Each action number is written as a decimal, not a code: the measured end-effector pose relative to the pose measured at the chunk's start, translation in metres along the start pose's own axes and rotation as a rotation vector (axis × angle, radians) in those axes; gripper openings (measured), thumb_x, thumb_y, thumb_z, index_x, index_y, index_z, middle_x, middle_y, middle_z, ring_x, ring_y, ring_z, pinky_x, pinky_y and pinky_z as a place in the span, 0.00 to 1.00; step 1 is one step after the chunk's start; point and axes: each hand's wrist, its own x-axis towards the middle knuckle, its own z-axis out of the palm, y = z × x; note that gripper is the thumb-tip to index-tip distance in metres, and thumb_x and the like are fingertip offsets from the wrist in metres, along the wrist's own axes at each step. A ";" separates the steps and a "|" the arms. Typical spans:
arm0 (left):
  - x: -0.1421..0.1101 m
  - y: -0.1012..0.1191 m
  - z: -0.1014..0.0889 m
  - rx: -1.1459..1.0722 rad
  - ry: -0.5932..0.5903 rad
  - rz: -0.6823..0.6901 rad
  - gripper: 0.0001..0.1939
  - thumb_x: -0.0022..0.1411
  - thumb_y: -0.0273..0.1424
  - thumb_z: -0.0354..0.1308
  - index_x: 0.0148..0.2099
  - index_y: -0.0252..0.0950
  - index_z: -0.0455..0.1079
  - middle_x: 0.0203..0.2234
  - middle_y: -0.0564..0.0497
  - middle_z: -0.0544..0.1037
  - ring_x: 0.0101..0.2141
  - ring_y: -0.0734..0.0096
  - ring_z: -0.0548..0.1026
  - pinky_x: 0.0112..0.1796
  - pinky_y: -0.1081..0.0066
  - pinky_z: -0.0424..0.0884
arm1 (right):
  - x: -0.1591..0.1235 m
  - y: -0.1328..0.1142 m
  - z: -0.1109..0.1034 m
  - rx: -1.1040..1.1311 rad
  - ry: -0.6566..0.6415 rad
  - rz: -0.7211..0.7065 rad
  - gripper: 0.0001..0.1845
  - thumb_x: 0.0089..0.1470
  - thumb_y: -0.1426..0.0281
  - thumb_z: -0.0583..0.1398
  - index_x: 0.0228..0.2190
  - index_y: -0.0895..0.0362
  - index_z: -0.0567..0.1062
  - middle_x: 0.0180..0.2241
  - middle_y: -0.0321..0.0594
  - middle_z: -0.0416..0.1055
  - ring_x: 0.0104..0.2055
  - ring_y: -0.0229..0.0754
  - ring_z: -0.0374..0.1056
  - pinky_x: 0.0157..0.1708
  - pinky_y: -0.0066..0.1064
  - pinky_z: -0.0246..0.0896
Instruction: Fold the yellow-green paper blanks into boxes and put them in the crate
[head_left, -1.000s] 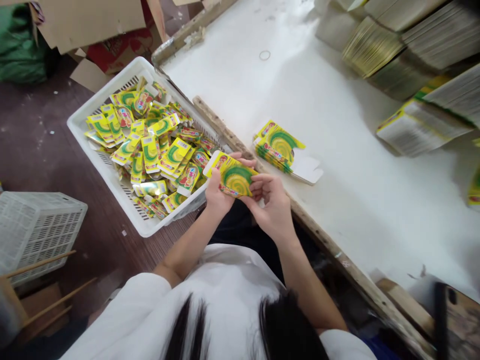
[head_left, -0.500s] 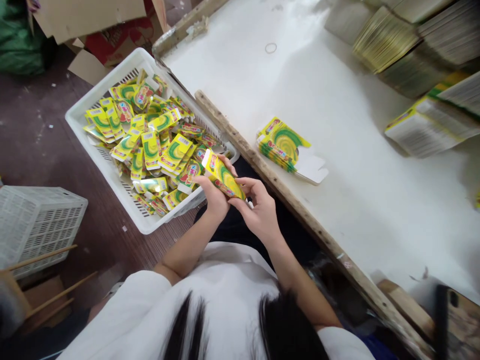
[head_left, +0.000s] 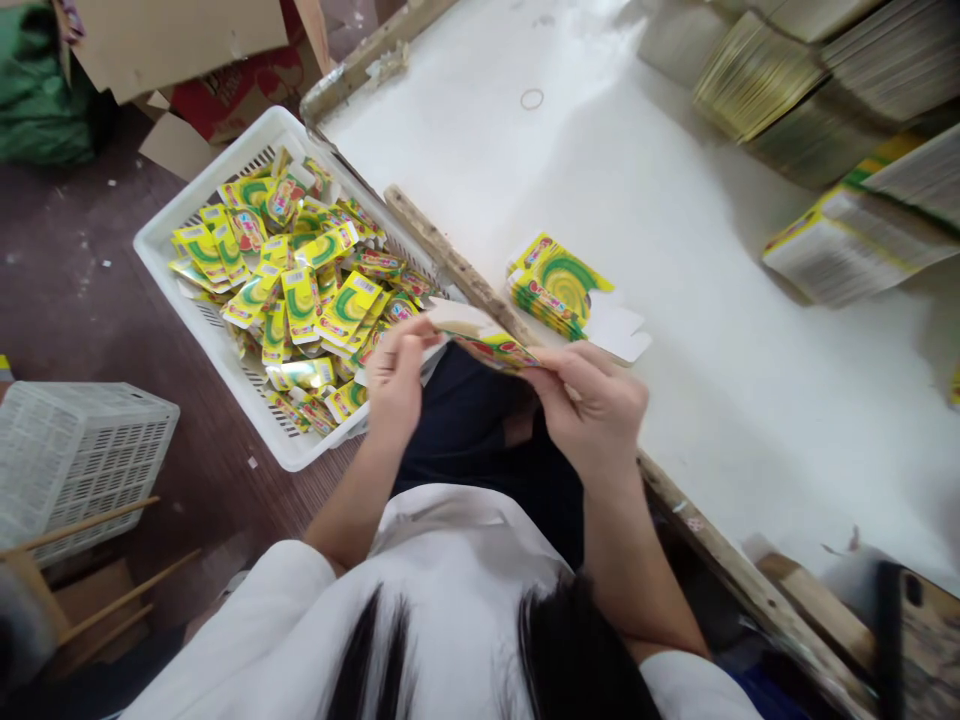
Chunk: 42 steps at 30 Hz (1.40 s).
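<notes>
A small yellow, green and red printed carton (head_left: 491,347) is stretched between my two hands, above my lap. Its white inner side and flaps face up at the left end. My left hand (head_left: 397,375) pinches that left end between thumb and fingers. At the other end, the thumb and fingers of my right hand (head_left: 592,405) grip the printed edge. Just beyond my right hand, a small stack of flat cartons (head_left: 562,285) of the same print lies on the white table (head_left: 712,400), white flaps pointing right.
Left of the table edge stands a white plastic basket (head_left: 214,375) heaped with similar cartons (head_left: 300,290). Bundled card stacks (head_left: 757,80) sit at the far right. A phone (head_left: 919,640) lies near the lower right. Another white crate (head_left: 82,460) stands on the floor.
Half a second ago both hands were close together round a closed-looking carton. Now they are wider apart, the right hand further right, with an opened-out carton between them; whether it is the same one, I cannot tell.
</notes>
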 end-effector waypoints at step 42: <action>-0.017 0.006 -0.010 0.855 -0.535 0.263 0.27 0.53 0.36 0.69 0.52 0.38 0.63 0.42 0.47 0.73 0.42 0.61 0.76 0.43 0.64 0.74 | -0.016 0.004 0.012 0.200 -0.615 -0.022 0.27 0.63 0.74 0.59 0.62 0.47 0.71 0.74 0.42 0.42 0.71 0.54 0.55 0.64 0.45 0.65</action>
